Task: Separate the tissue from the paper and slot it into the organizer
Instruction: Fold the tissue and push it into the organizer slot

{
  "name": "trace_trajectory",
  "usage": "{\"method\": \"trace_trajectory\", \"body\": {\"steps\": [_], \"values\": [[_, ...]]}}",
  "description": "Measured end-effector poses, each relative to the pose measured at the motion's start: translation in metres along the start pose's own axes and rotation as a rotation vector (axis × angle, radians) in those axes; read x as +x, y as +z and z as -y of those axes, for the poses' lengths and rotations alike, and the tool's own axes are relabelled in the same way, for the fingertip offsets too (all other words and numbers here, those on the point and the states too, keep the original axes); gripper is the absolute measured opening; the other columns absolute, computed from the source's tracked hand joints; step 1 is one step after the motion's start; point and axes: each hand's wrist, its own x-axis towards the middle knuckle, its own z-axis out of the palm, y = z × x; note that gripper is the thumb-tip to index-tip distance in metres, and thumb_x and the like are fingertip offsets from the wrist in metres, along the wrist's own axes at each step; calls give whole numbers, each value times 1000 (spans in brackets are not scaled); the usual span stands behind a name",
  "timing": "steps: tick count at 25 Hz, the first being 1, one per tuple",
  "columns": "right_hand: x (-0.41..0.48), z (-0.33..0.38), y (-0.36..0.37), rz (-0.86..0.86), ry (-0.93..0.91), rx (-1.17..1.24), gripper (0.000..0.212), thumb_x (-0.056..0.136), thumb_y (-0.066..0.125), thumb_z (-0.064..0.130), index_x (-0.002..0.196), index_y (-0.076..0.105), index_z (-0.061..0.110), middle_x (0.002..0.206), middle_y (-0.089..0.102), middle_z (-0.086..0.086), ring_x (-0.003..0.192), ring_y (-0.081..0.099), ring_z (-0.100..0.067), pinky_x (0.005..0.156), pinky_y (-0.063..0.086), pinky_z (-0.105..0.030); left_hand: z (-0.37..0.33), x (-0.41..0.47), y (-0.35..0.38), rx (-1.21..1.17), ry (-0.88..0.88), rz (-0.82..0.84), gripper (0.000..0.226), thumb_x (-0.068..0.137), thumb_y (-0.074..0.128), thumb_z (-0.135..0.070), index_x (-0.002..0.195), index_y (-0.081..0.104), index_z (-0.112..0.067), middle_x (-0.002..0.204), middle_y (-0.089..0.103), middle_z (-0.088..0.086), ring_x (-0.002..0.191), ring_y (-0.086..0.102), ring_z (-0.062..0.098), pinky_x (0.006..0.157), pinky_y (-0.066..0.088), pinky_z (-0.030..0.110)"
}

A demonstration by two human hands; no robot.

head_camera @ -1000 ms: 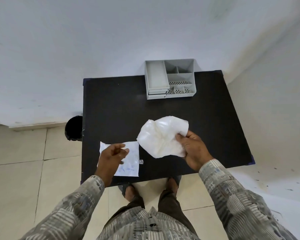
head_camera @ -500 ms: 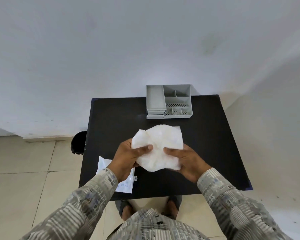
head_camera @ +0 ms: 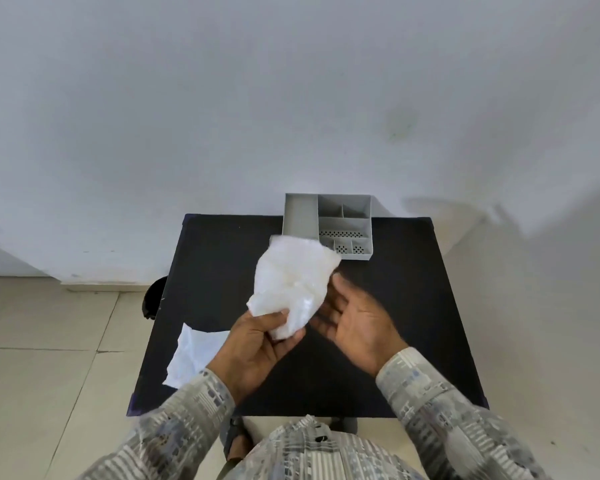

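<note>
So the tissue (head_camera: pixel 293 284) is up in the air over the middle of the black worktop (head_camera: pixel 413 306), all crumpled and puffy, and its top edge overlaps the front-left corner of the organizer (head_camera: pixel 329 225) from this angle. Can't tell if it actually touches it. The left hand (head_camera: pixel 257 344) has the bottom end of the tissue pinched between thumb and fingers, so that's the one doing the holding. The right hand (head_camera: pixel 355 322) sits at about 3 o'clock of the tissue, palm up and fingers spread, wide open, with just the fingertips near or brushing the tissue's right edge; it's a bit motion-blurred.

The grey organizer is at 12 o'clock on the worktop, against the wall, with one long compartment on its left and several small ones on the right, some with perforated fronts. The paper (head_camera: pixel 194 355) lies flat at roughly 8 o'clock, near the worktop's left edge, partly hidden by the left wrist. Something dark and round (head_camera: pixel 153 297) sits on the floor off the worktop's left side.
</note>
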Motion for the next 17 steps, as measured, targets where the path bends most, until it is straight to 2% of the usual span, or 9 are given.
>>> {"method": "trace_trajectory", "body": {"steps": [2, 4, 5, 7, 9, 11, 12, 15, 17], "values": [[-4, -20, 1, 49, 36, -153, 43, 97, 70, 19, 138, 63, 10, 135, 71, -20, 123, 69, -39, 110, 51, -57, 31, -2, 20, -93, 16, -31, 53, 81, 68, 6, 133, 65, -5, 128, 76, 23, 101, 80, 36, 78, 69, 44], [-3, -24, 1, -85, -9, -314, 35, 95, 70, 5, 129, 69, 8, 126, 76, -20, 115, 73, -37, 107, 54, -56, 53, -4, 36, 28, 30, -84, 37, 92, 64, 2, 128, 70, -6, 121, 79, 21, 104, 79, 35, 86, 66, 45], [-3, -19, -3, -170, -39, -387, 33, 94, 70, 3, 127, 71, 10, 122, 78, -17, 111, 75, -35, 103, 57, -55, 59, -6, 41, 117, 34, -113, 32, 95, 66, -7, 127, 71, -6, 116, 81, 19, 103, 79, 34, 86, 64, 46], [-5, 3, -12, -235, -67, -473, 34, 95, 69, 4, 126, 71, 17, 119, 79, -10, 108, 76, -31, 97, 61, -55, 56, -6, 46, 225, 26, -128, 41, 94, 71, -30, 130, 71, -9, 108, 81, 13, 96, 76, 30, 82, 60, 45], [-9, 26, -24, -150, -54, -483, 36, 96, 68, 3, 129, 69, 17, 119, 79, -9, 108, 76, -31, 93, 63, -54, 39, 0, 45, 202, 31, -114, 49, 93, 71, -43, 132, 70, -13, 112, 80, 12, 102, 74, 31, 87, 60, 49], [-18, 36, -27, 0, 36, -430, 38, 95, 68, 0, 131, 68, 14, 120, 79, -11, 109, 77, -31, 89, 64, -52, 17, 2, 50, 131, 41, -35, 46, 95, 73, -34, 135, 67, -13, 128, 77, 19, 121, 70, 41, 106, 54, 61], [-21, 35, -30, 45, 64, -431, 40, 95, 69, 0, 131, 67, 15, 121, 79, -11, 111, 76, -31, 91, 63, -52, 7, 3, 56, 165, 69, -21, 43, 95, 73, -23, 135, 67, -10, 130, 75, 22, 125, 69, 45, 109, 51, 65], [-23, 30, -37, 20, 17, -479, 38, 96, 68, 1, 130, 68, 17, 123, 79, -8, 112, 76, -27, 93, 63, -48, -11, 17, 78, 292, 247, -138, 33, 92, 70, 4, 124, 71, 3, 122, 76, 28, 120, 70, 51, 102, 57, 64], [-23, 29, -38, -18, -44, -498, 37, 97, 67, 2, 127, 69, 23, 123, 79, -5, 111, 76, -24, 95, 62, -49, -14, 20, 93, 141, 302, -132, 33, 97, 68, -7, 129, 69, 2, 129, 73, 29, 121, 70, 48, 104, 57, 60]]}}
